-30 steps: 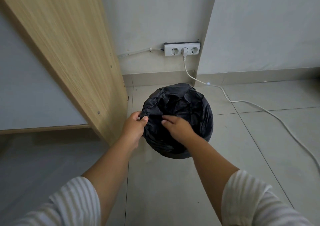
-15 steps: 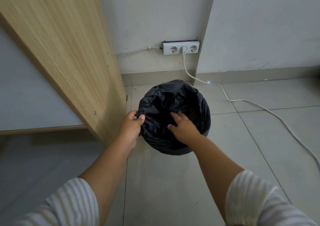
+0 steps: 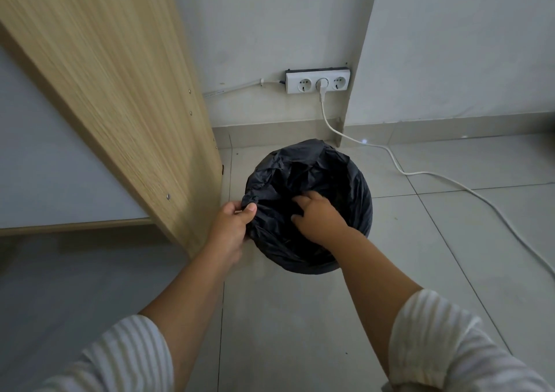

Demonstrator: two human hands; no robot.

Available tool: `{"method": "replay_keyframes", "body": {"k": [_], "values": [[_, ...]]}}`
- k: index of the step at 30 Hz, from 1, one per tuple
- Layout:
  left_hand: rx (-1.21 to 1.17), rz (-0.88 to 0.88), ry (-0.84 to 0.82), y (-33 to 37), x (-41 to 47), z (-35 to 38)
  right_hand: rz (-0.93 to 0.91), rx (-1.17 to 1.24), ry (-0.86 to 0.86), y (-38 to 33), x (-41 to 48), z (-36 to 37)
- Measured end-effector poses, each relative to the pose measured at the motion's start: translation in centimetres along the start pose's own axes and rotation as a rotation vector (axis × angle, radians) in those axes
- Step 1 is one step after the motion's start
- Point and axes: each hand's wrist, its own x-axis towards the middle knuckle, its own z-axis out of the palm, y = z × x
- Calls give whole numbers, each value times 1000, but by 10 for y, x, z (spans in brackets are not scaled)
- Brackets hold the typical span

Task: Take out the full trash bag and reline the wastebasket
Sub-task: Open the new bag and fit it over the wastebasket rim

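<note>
Pinching the edge of the black trash bag at the 9 o'clock rim of the wastebasket, the left hand clamps the plastic between thumb and curled fingers; the right hand presses spread, unclenched fingers into the bag's middle. A wooden panel stands at the wastebasket's 9 o'clock.

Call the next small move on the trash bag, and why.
Probably the right hand should shift to the right edge of the trash bag and pinch it. The left hand pinches the left edge, while the right hand only rests spread fingers on crumpled plastic inside the mouth, apparently gripping nothing.
</note>
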Motion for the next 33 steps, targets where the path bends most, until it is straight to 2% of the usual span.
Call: {"method": "replay_keyframes", "body": {"k": [2,6,9,13,17,19,20,21,24,28,31,33], "values": [[19,16,-18,0,-1,0,-18,-15,-29,2,6,-1],[30,26,-33,-1,-3,-4,93,86,-124,16,7,-1],[13,24,-16,-1,-3,-6,46,202,-79,21,-1,-5],[-43,17,10,-1,-1,-4,47,370,297,12,-18,-27],[-84,-1,45,-1,4,-2,38,231,677,17,-28,-42],[-114,-9,56,-1,4,0,70,133,756,29,-30,-43],[-132,-14,61,-1,4,1,133,169,712,35,-30,-41],[-151,-22,67,-1,3,1,223,306,621,40,-31,-39],[-199,-53,84,0,1,2,421,827,415,47,-31,-34],[-209,-65,98,-1,-1,1,577,1173,267,43,-37,-33],[-204,-63,102,-1,-2,1,622,1345,221,49,-36,-32],[-191,-62,88,-1,-2,1,650,1371,287,51,-34,-34]]}}
